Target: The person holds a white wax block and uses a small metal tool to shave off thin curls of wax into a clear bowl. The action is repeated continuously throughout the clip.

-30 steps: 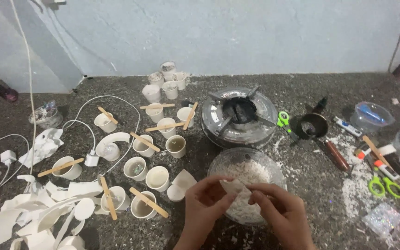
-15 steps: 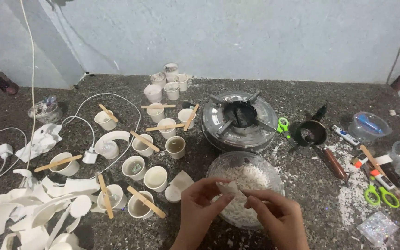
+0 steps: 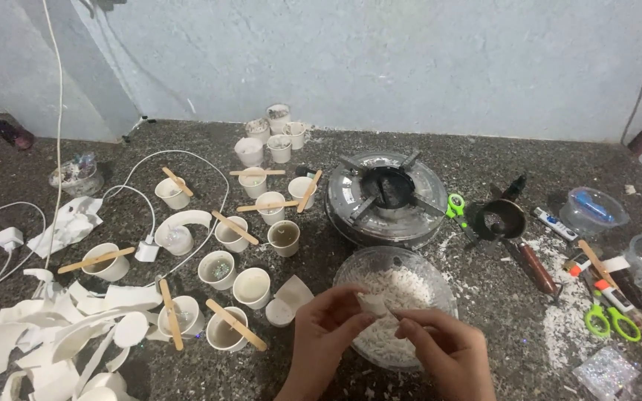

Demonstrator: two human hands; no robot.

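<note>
- Here, a white wax chunk (image 3: 375,306) sits low in the centre of the frame, pinched between both hands just above a glass bowl (image 3: 440,286).
- The left hand (image 3: 325,334) grips the chunk's left side with thumb and fingertips; the right hand (image 3: 443,349) clasps its right side, fingers curled in.
- The bowl, right under the hands, holds white flakes (image 3: 403,286) heaped inside.
- Just above the bowl, at centre frame, stands a round metal stove (image 3: 384,197) with a dark burner.
- To the stove's right lies a small dark pot (image 3: 501,221) with a brown handle, beside green scissors (image 3: 456,208).
- Left of the bowl stand many white paper cups (image 3: 250,286), several with wooden sticks (image 3: 235,324) laid across their rims.
- In the lower left corner lie torn cup pieces (image 3: 53,334).
- At left, white cables (image 3: 124,194) loop across the speckled counter (image 3: 187,141).
- At the right edge sit clear plastic tubs (image 3: 592,212), and another pair of green scissors (image 3: 611,321) lies among white crumbs.
</note>
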